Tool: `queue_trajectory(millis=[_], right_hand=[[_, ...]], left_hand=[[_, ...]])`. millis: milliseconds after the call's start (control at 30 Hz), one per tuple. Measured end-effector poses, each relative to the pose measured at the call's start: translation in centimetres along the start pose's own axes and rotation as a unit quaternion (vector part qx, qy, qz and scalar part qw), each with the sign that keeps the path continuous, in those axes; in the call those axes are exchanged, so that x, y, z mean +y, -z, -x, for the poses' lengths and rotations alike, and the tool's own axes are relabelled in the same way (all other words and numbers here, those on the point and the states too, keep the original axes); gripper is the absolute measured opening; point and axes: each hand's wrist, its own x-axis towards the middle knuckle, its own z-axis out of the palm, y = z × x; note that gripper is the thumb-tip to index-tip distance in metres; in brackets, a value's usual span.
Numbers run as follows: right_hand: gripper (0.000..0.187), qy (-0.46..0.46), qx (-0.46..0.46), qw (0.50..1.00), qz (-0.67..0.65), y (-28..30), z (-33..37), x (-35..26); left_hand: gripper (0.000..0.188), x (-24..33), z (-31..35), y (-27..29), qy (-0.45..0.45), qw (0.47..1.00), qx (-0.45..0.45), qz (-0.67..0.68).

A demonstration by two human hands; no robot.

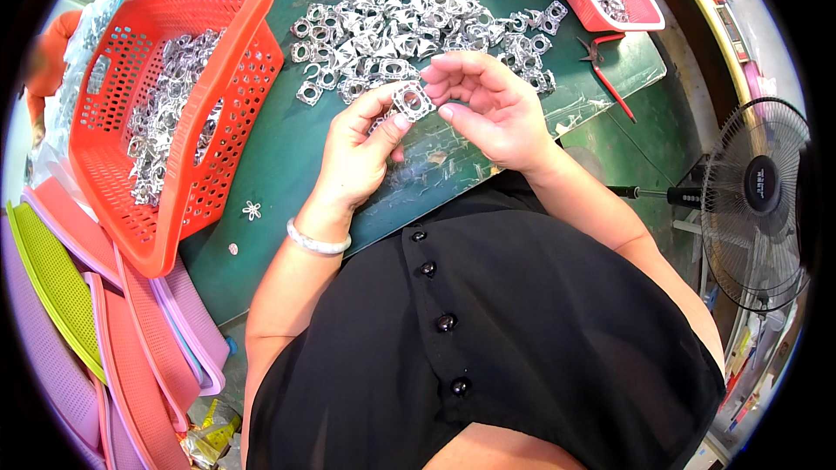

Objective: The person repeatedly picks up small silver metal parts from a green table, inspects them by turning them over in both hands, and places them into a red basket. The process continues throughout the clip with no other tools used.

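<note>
My left hand (pixel 359 141) pinches a small silvery metal casting (pixel 413 102) between thumb and fingers. The casting has a large opening in its middle. My right hand (pixel 494 113) is at its right edge, fingers curled and thumb held apart from them; whether a fingertip touches the casting is hard to tell. Just beyond both hands, a heap of similar metal castings (pixel 409 13) is spread over the green table (pixel 270 144).
On the left stands a red perforated basket (pixel 222 144) with metal parts inside. A pink tray (pixel 643 16) holds more at the far right, near red-handled pliers (pixel 614 91). A black fan (pixel 758 200) stands right; stacked colored baskets (pixel 131 357) lie lower left.
</note>
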Motion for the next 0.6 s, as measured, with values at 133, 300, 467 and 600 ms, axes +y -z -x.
queue_trajectory(millis=[133,300,467,600], right_hand=[[0.045,0.005,-0.003,1.000,-0.006,-0.02,0.02,-0.04],[0.041,0.012,0.009,1.000,-0.008,-0.21,-0.01,-0.15],[0.045,0.008,-0.001,1.000,-0.003,0.02,0.14,-0.01],[0.045,0.003,-0.001,1.000,0.001,0.15,0.22,-0.07]], left_hand=[[0.027,0.07,0.04,-0.08,-0.001,1.000,0.004,-0.003],[0.027,0.00,0.05,-0.17,-0.010,1.000,0.008,-0.008],[0.027,-0.19,0.10,-0.11,-0.019,1.000,0.006,-0.012],[0.027,-0.13,0.13,-0.15,-0.008,1.000,0.007,-0.008]])
